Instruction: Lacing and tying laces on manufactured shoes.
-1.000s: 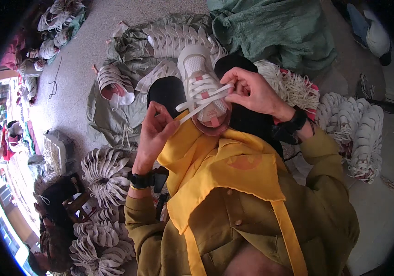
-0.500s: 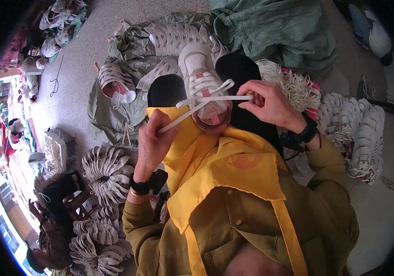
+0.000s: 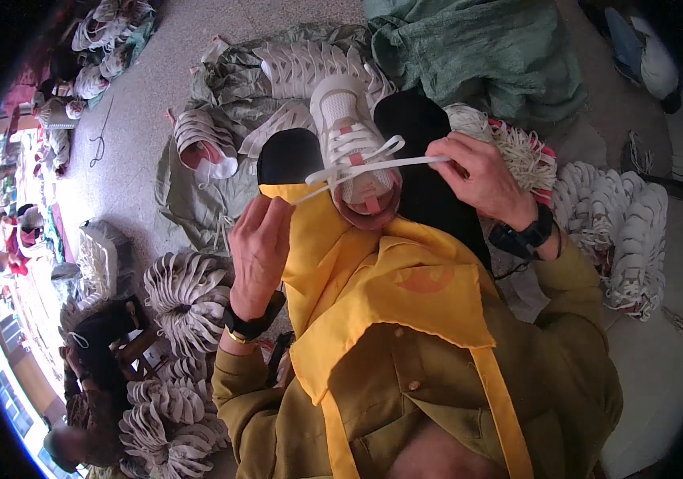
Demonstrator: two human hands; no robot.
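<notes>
A white sneaker (image 3: pixel 351 140) with pink trim rests on my lap, toe pointing away, above a yellow apron (image 3: pixel 381 279). A white shoelace (image 3: pixel 373 165) runs across its eyelets, pulled taut to both sides. My left hand (image 3: pixel 260 243) pinches the lace's left end, low and left of the shoe. My right hand (image 3: pixel 481 177) pinches the other end, level with the shoe's tongue on its right. Both wrists carry dark watches.
Bundles of white shoe uppers (image 3: pixel 186 287) are stacked at my left and more (image 3: pixel 625 223) at my right. Green sacks (image 3: pixel 477 48) and loose uppers (image 3: pixel 201 144) lie ahead on the concrete floor. Another person (image 3: pixel 86 399) sits at the lower left.
Both hands have drawn apart, pulling the lace out straight across the shoe. My left hand has dropped lower and further left; my right has moved right.
</notes>
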